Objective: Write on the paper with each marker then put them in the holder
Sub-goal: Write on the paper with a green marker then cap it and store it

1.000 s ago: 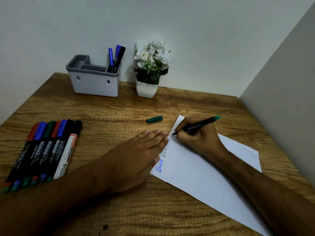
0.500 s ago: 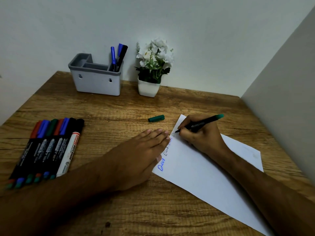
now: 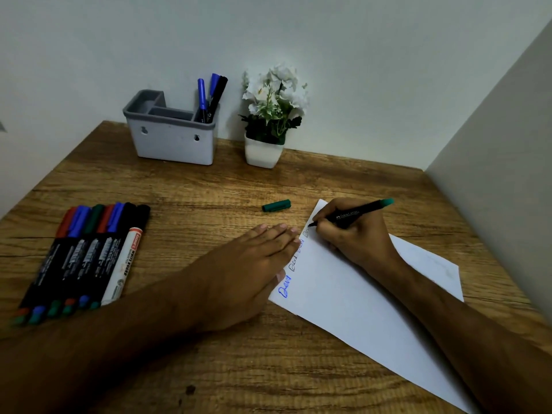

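Observation:
A white sheet of paper (image 3: 343,294) lies at an angle on the wooden table, with short written words along its left edge. My right hand (image 3: 355,237) grips a black marker with a green end (image 3: 352,215), its tip touching the paper near the far corner. My left hand (image 3: 248,270) lies flat, fingers straight, pressing on the paper's left edge. The marker's green cap (image 3: 276,205) lies on the table beyond my left hand. A grey holder (image 3: 171,138) at the back has three markers (image 3: 210,97) standing in its right compartment.
Several capped markers (image 3: 86,255) lie side by side in a row at the left of the table (image 3: 185,204). A white pot of white flowers (image 3: 268,124) stands right of the holder. Walls close the back and the right side.
The marker tip has crept slightly along the paper's left edge as a new word forms. My left hand has stayed flat in place.

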Motion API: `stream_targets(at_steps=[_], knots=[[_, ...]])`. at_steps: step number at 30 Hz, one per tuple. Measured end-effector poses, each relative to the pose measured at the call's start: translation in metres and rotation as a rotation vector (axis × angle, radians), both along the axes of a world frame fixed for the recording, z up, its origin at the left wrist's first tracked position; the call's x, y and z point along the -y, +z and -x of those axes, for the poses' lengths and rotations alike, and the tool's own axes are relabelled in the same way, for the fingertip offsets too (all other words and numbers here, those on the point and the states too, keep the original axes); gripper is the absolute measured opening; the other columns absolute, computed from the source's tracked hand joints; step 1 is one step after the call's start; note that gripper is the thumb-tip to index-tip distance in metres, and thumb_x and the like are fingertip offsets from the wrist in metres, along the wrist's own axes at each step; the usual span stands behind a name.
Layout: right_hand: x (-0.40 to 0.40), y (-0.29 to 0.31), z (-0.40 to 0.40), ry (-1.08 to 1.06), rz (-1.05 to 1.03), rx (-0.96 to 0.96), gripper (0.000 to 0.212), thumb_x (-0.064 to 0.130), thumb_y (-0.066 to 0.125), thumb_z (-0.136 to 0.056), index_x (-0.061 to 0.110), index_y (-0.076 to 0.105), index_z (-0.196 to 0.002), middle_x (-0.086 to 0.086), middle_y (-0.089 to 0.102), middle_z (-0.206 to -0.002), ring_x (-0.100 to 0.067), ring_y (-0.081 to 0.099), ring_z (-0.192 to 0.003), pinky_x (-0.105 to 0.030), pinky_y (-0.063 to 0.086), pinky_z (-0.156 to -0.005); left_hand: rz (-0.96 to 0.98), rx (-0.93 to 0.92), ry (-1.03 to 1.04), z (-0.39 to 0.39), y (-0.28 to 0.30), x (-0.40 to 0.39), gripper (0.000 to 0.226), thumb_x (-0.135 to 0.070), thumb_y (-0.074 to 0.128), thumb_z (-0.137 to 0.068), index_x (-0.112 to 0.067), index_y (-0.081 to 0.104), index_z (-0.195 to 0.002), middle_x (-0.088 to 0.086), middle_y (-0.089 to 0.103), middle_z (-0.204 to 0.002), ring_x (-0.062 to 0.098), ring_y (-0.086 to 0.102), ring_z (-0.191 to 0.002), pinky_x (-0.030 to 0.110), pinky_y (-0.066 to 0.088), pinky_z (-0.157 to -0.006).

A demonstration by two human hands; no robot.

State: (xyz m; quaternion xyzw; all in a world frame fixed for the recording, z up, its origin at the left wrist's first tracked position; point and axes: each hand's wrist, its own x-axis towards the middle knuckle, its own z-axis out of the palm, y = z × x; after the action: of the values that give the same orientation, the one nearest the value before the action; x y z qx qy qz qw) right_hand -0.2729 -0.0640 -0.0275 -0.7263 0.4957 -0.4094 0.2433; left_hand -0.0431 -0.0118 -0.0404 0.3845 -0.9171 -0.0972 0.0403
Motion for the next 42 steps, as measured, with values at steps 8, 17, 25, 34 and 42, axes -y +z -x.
stream_targets(at_steps=[8,17,25,34,42], knots=[[0.000,-0.001,-0.001,-0.003,-0.010,0.018,0.019,-0.006,0.069,-0.079,0.011,0.075,-0.074,0.013,0.067,-0.060,-0.003,0.060,-0.053,-0.015,0.043,-0.053,-0.002,-0.034,0.002,0.000,0.002,-0.002,0.060,-0.040,0.010,-0.101,-0.023,-0.003,-0.158,-0.009,-0.013,-0.164,0.002,-0.021,-0.147,0.022,-0.015,-0.119],[0.003,0.003,-0.003,-0.092,-0.112,0.183,0.018,-0.010,0.060,-0.083,0.000,0.072,-0.074,0.000,0.061,-0.050,-0.018,0.053,-0.042,-0.029,0.044,-0.049,-0.009,-0.062,0.003,-0.001,0.003,0.000,0.062,-0.043,0.008,-0.099,-0.025,0.001,-0.158,-0.011,-0.007,-0.165,-0.001,-0.017,-0.148,0.019,-0.014,-0.118],[0.008,0.016,-0.011,-0.032,-0.186,0.190,0.019,-0.007,0.062,-0.087,0.004,0.076,-0.079,-0.004,0.071,-0.064,-0.011,0.061,-0.057,-0.031,0.050,-0.061,-0.021,-0.137,0.016,0.000,0.010,0.004,0.056,-0.037,0.030,-0.106,-0.026,0.013,-0.158,-0.013,0.006,-0.164,-0.007,-0.007,-0.146,0.001,-0.017,-0.103],[0.010,0.027,-0.010,-0.021,-0.158,0.282,0.014,-0.005,0.063,-0.091,-0.001,0.075,-0.086,-0.015,0.071,-0.069,-0.020,0.062,-0.054,-0.034,0.053,-0.052,0.256,-0.229,0.249,0.011,0.039,0.041,0.021,-0.026,0.050,-0.094,-0.020,0.068,-0.102,-0.002,0.069,-0.092,0.017,0.065,-0.085,0.037,0.054,-0.070],[0.010,0.025,-0.006,-0.009,-0.127,0.286,0.013,-0.003,0.066,-0.090,0.005,0.076,-0.090,-0.005,0.072,-0.068,-0.015,0.064,-0.053,-0.032,0.054,-0.049,0.214,-0.186,0.398,0.038,0.032,0.087,0.017,-0.027,0.064,-0.090,-0.018,0.071,-0.103,0.000,0.067,-0.102,0.020,0.064,-0.094,0.033,0.053,-0.075]])
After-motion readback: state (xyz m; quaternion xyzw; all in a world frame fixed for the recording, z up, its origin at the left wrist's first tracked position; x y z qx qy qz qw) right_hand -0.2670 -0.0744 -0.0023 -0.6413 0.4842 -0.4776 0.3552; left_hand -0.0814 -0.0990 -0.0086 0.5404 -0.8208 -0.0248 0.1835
